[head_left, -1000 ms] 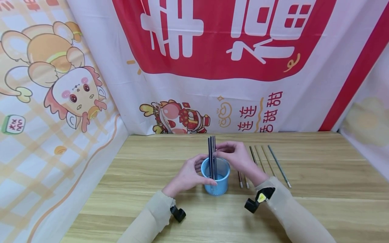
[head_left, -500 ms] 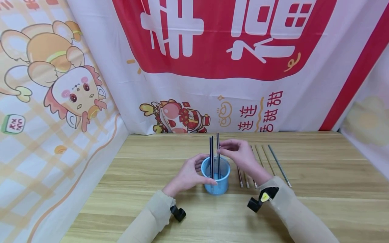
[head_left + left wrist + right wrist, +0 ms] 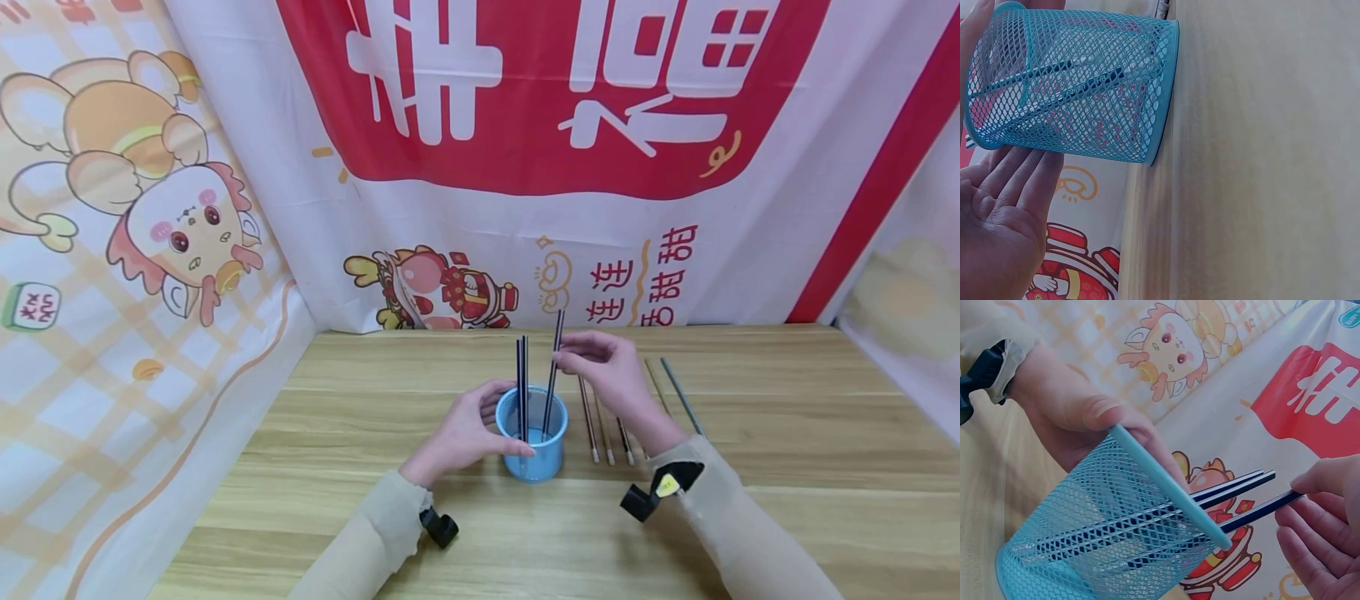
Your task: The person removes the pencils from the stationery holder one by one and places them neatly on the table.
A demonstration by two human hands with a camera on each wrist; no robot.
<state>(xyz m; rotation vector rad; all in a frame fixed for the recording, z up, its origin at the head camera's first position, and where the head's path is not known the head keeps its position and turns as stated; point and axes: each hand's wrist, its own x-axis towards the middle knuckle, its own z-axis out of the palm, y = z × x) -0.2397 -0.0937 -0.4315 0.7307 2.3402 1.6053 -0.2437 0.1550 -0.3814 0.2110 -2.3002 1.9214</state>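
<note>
A light-blue mesh pen cup (image 3: 534,467) stands upright on the table, its side filling much of the left wrist view. My left hand (image 3: 461,429) holds it round the rim, thumb on the near side and fingers behind. Two dark pencils (image 3: 1235,487) lean inside the cup. My right hand (image 3: 611,375) pinches another dark pencil (image 3: 1263,509) near its upper end, between thumb and fingers. That pencil tilts to the right, its lower part inside the cup.
Several pencils lie on the wooden table (image 3: 360,400) to the right of the cup, among them a brown pencil (image 3: 588,425) and a blue-grey pencil (image 3: 681,396). My right forearm covers part of them. A printed cloth (image 3: 450,217) hangs behind the table.
My right hand has moved right with its pencil, away from the other dark pencils, and the pencil now tilts to the right. My left hand stays on the cup.
</note>
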